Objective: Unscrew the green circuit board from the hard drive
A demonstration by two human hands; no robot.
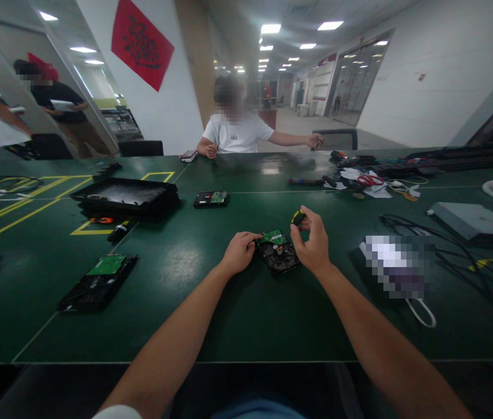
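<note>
A hard drive [280, 256] lies on the green table in front of me, its green circuit board [274, 237] facing up. My left hand [241, 252] grips the drive's left edge, with the index finger reaching onto the board. On the other side, my right hand [313, 240] is closed around a screwdriver [298, 217] with a yellow and black handle, just above the drive's right edge. The screwdriver's shaft and tip cannot be made out.
Further drives lie at left [98, 282] and ahead [210, 199]. A black tray [128, 196] stands back left. A blurred white item [395, 267], black cables [460, 250] and a grey metal box [475, 221] are at right. A person [240, 131] sits opposite.
</note>
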